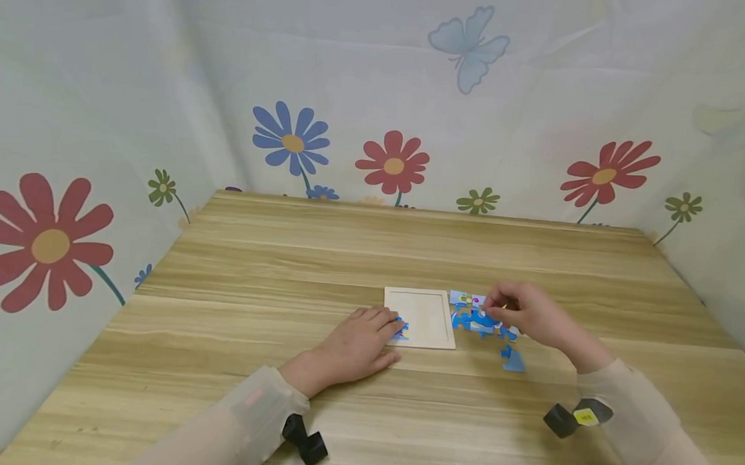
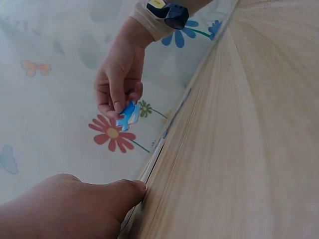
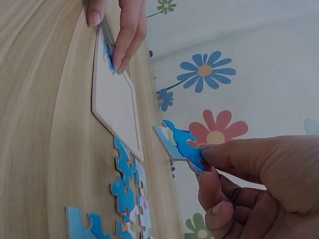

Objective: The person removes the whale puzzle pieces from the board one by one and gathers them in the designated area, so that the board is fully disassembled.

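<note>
My right hand (image 1: 530, 313) pinches a blue jigsaw piece (image 3: 179, 147) between thumb and fingers, raised above the loose pieces. The piece is light blue along one edge, with a darker blue picture part. My left hand (image 1: 353, 345) lies at the left side of a pale wooden puzzle tray (image 1: 423, 316). Its fingers reach over the rim, fingertips on a blue piece (image 3: 108, 56) in the tray's near left corner, partly hidden. In the left wrist view the left thumb (image 2: 127, 193) lies along the tray's edge. The rest of the tray floor shows bare wood.
Several loose jigsaw pieces (image 1: 481, 321) lie close together just right of the tray, partly under the right hand. A light blue piece (image 1: 514, 360) lies nearer the person. The wooden table (image 1: 285, 257) is bordered behind by a flowered cloth (image 1: 353, 67).
</note>
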A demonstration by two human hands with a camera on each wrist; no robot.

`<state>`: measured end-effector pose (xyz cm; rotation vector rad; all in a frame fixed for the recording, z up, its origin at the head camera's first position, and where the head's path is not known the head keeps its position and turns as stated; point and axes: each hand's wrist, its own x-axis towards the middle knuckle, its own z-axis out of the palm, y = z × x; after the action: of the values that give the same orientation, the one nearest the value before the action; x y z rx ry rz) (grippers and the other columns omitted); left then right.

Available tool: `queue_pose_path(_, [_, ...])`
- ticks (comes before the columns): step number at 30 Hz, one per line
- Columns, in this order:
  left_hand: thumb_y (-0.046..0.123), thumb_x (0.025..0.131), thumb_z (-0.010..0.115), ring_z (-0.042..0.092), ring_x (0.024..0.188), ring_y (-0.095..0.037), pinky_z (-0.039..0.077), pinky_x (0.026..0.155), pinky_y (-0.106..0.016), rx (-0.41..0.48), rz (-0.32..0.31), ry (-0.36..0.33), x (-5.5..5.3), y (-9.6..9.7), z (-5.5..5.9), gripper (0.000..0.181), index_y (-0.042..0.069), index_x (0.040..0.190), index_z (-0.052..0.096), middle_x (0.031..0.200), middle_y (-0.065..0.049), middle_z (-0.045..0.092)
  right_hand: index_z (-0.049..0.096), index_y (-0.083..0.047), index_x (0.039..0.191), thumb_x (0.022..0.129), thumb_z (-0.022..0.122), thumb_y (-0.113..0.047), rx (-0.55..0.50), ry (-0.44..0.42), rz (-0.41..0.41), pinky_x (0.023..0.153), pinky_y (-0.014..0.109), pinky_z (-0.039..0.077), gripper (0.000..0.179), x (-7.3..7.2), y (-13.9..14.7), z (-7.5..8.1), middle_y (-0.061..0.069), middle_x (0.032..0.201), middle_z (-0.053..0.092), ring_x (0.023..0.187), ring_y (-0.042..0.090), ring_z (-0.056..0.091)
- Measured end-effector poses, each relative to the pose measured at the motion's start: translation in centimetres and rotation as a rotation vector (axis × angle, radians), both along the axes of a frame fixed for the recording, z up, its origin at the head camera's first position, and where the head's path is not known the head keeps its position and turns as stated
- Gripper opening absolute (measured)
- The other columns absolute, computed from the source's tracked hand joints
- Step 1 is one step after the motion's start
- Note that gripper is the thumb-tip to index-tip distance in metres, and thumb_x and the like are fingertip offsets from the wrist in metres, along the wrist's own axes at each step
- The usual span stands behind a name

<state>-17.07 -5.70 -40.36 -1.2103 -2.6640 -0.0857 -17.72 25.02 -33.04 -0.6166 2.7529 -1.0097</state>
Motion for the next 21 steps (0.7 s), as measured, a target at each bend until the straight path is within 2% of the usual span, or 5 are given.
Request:
queue_pose_path(12, [0.044, 0.094, 0.055, 0.052, 0.125, -0.024, 0.043, 0.103, -0.041, -0.006, 0.007, -0.016, 0.0, 0.0, 0.0, 0.051, 0.010, 0.133, 0.056, 0.132, -0.005, 0.057, 0.063, -0.003, 0.094, 0.093, 0.062, -0.010, 0.006, -0.108, 0.013, 0.048, 0.021, 0.041, 0.008, 0.7, 0.9, -1.2, 0.003, 0.077, 0.057, 0.059, 0.009, 0.048])
queue_pose_path(21, [0.044, 0.094, 0.055, 0.051, 0.126, -0.025, 0.043, 0.103, -0.041, -0.003, 0.008, -0.031, 0.0, 0.2, 0.1, 0.051, 0.010, 0.133, 0.056, 0.132, -0.005, 0.057, 0.064, -0.004, 0.090, 0.091, 0.062, -0.008, 0.026, -0.102, 0.045, 0.054, 0.019, 0.042, 0.005, 0.7, 1.4, -2.9, 0.000, 0.076, 0.056, 0.062, 0.005, 0.047])
